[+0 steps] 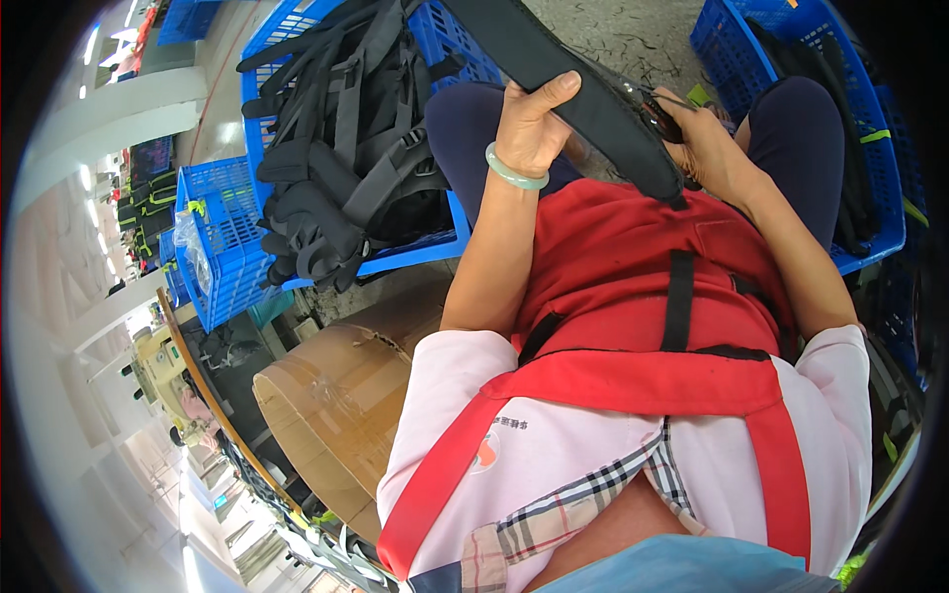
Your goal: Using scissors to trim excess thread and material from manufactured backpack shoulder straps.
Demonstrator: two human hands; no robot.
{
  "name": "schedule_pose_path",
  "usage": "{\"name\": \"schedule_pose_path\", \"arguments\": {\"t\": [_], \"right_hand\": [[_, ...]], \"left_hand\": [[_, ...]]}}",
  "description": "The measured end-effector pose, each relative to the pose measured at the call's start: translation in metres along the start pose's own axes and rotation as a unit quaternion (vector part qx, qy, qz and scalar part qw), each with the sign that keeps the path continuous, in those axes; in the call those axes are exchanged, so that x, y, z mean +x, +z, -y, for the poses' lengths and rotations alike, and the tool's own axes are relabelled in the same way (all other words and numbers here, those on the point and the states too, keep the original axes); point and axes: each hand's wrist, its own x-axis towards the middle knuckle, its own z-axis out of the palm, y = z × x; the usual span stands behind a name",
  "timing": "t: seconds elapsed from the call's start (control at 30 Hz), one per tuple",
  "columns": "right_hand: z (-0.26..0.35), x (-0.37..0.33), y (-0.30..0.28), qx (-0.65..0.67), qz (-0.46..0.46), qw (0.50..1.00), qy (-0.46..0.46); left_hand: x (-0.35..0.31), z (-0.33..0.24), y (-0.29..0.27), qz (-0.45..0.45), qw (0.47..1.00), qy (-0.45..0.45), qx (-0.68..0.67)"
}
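A long black padded strap (593,104) runs from the top edge down to my lap, its rounded end lying over a red apron (618,247). My left hand (535,124) is closed around the strap's left edge, thumb on top and the other fingers hidden beneath. On the strap's other side, my right hand (714,148) is closed on what looks like a pair of scissors (660,117); dark handles and some metal show. The strap partly hides the right fingers and the tool.
A blue crate (420,259) piled with black straps (346,148) stands left of my knees. Another blue crate (880,212) with dark pieces stands at the right. A cardboard box (336,385) is beside my left elbow. Dark scraps litter the floor (633,35) ahead.
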Motion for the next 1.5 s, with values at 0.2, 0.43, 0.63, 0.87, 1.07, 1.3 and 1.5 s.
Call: {"name": "schedule_pose_path", "arguments": {"t": [0.2,0.43,0.63,0.87,1.07,1.3,1.5], "right_hand": [[0.019,0.001,-0.008,-0.017,0.016,0.998,0.063],[0.005,-0.004,0.003,-0.113,-0.026,0.993,0.031],[0.024,0.004,0.006,-0.089,-0.008,0.989,0.115],[0.005,0.002,0.007,-0.032,-0.006,0.996,0.084],[0.0,-0.006,-0.002,0.215,-0.041,0.966,0.135],[0.035,-0.004,-0.024,0.064,0.081,0.99,0.096],[0.035,-0.007,-0.044,0.23,0.026,0.939,0.256]], "left_hand": [[0.0,-0.012,0.003,0.021,1.0,-0.019,-0.005],[0.007,-0.009,0.009,-0.043,0.999,0.006,-0.005],[0.002,-0.004,0.003,-0.01,1.0,0.018,-0.002],[0.004,0.0,0.008,-0.066,0.997,-0.004,-0.027],[0.003,0.002,0.01,-0.058,0.998,0.0,-0.033],[0.01,-0.019,0.008,-0.104,0.995,0.006,-0.009],[0.01,-0.025,-0.005,-0.087,0.994,0.025,0.067]]}}
